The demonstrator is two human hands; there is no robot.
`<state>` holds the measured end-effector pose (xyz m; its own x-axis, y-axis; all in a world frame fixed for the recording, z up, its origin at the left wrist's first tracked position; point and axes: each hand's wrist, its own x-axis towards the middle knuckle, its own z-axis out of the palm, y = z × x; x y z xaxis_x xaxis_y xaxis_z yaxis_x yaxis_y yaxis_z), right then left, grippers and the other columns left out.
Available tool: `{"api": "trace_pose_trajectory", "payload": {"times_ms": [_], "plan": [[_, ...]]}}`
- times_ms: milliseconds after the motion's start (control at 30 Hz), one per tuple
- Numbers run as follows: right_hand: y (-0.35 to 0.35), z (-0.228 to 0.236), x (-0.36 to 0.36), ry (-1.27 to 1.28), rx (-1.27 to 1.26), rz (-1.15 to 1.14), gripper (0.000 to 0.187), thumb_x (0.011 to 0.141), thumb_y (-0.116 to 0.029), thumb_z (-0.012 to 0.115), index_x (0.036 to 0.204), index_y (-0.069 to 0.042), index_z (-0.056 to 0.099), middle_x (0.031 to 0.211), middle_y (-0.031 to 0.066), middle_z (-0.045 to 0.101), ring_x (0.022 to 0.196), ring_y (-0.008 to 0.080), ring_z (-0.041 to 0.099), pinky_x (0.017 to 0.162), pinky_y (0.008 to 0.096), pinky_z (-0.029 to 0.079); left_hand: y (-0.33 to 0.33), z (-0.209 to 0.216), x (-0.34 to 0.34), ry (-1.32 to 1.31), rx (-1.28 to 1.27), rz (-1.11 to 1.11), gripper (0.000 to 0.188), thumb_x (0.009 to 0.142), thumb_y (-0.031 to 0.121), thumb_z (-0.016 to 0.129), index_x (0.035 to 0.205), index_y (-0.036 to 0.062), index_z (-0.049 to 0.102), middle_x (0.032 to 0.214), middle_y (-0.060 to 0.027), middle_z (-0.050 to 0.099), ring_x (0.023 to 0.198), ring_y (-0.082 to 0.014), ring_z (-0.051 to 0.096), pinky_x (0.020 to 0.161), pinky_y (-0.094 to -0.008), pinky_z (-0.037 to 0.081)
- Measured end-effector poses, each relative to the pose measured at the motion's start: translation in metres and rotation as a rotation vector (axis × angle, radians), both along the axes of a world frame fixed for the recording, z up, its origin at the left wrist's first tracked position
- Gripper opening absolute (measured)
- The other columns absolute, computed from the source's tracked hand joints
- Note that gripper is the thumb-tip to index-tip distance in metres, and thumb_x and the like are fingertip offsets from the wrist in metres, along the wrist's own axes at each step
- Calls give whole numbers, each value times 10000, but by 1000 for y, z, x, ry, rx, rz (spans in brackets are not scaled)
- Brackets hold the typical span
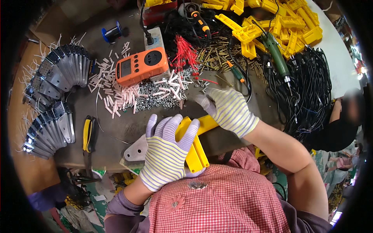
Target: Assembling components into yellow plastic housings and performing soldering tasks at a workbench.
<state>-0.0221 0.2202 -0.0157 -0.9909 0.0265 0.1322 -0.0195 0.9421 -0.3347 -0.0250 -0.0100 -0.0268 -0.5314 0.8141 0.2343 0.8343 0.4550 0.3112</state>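
The left hand [167, 149] wraps firmly around a yellow plastic casing [201, 152] at the near edge of the table [128, 124], apparently a steadying step calling for a firm grip, while the right hand [231, 110] curls partly, its hold unclear, near scattered nuts [155, 101].

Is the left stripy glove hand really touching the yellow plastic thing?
Touching. The head view shows it: the left hand grips the yellow plastic part, with its thumb lying right across it.
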Motion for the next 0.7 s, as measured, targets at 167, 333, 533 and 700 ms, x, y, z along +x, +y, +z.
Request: {"api": "trace_pose_trajectory", "payload": {"times_ms": [167,333,533,700], "plan": [[8,5,-2,-79,7,138,504,1029,-459,476,835,-48,695,762,187,712,736,376,706,677,495,554,2,19,2,-114,-90,24,1269,524,720,828,1531,84,392,1434,-238,423,1337,-411,425,1186,-629,155],[24,0,9,-94,7,87,449,1013,-416,510,849,-47,706,761,191,709,741,392,698,685,510,548,26,54,10,-15,379,12,1237,621,823,727,1498,8,418,1522,-275,352,1396,-452,369,1162,-626,220],[36,-6,17,-102,-16,121,240,846,-291,651,867,-61,715,822,166,731,811,367,713,716,477,568,93,47,5,-58,128,-8,897,818,544,684,1476,11,389,1484,-272,386,1385,-455,370,1156,-604,287],[61,-7,-3,268,-19,150,171,838,-164,656,978,-67,663,835,136,712,810,326,719,698,426,579,84,24,3,-50,150,-103,800,801,438,712,1440,25,463,1422,-238,460,1318,-431,446,1131,-556,347]]}}
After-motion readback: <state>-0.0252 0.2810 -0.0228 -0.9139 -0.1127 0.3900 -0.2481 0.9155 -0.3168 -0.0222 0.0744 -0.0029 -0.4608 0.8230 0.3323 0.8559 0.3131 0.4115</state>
